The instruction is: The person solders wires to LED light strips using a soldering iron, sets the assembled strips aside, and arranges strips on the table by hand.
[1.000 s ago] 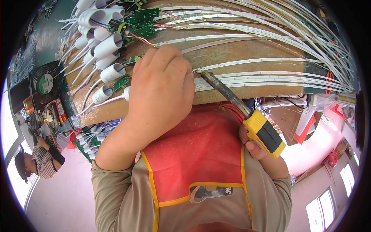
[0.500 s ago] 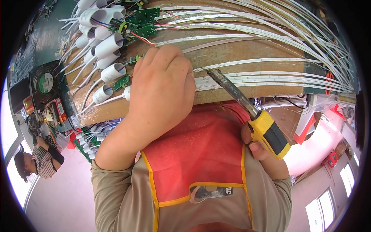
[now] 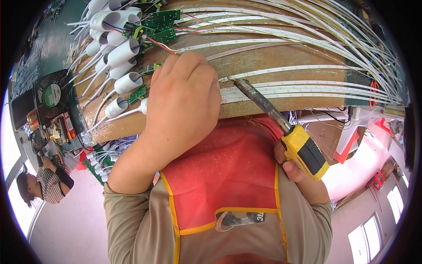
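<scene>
Containers first: white plastic cups point(image 3: 124, 52) clustered at the left of the bench point(image 3: 272, 57), lying on their sides, mouths mostly facing right. Blue wire shows inside several; one near the top has a blue and a reddish wire. Whitish cables point(image 3: 126, 114) come out the back ends. Green circuit boards point(image 3: 165, 20) lie just beside the upper mouths; red and white wires point(image 3: 160, 44) run from there toward the strips.

Soldering iron point(image 3: 305, 152): yellow handle with black panels, metal barrel scorched dark toward the tip. It's angled up-left over the bench's near edge, tip at the left end of a single LED strip point(image 3: 290, 69). Can't confirm contact. Strip is narrow, white, lightly bowed, small marks along it; a parallel bunch of strips point(image 3: 303, 90) lies just below.

Right hand point(image 3: 295, 172): grip closed around the iron's handle, partly behind it. Left hand point(image 3: 184, 97): back up, fingers curled by the strip end; fingertips hidden, can't tell whether the grip pinches anything.
</scene>
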